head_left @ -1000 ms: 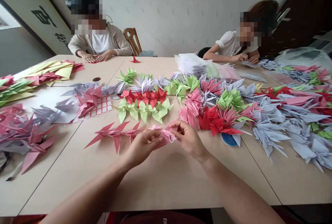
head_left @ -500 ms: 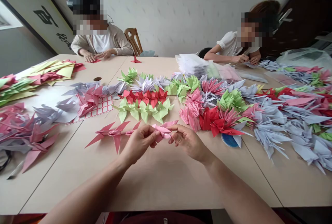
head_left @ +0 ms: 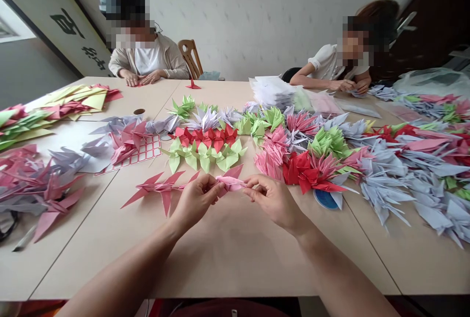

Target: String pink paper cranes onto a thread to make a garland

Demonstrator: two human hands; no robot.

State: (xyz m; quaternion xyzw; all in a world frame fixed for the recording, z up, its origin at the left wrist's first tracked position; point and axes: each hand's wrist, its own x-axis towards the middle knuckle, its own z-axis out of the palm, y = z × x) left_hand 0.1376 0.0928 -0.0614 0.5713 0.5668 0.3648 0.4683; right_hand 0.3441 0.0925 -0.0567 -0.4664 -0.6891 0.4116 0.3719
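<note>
Between my two hands, a little above the table, is a pink origami crane. My left hand pinches its left end between thumb and fingers. The thumb and forefinger of my right hand are closed on its right tip. One pink point of the paper sticks up between the hands. Just left of my left hand lie pink folded cranes in a row. Beyond my hands are a row of light green cranes and a row of red cranes.
Heaps of folded paper in grey-blue, pink, red and green cover the right side. More pink and lilac pieces lie at the left. A blue round lid shows near the red pieces. Two people sit across the table, their hands on paper.
My right fingers have shifted from the crane's side to a pinch on its right tip. A pink point now stands higher. My left hand keeps its pinch.
</note>
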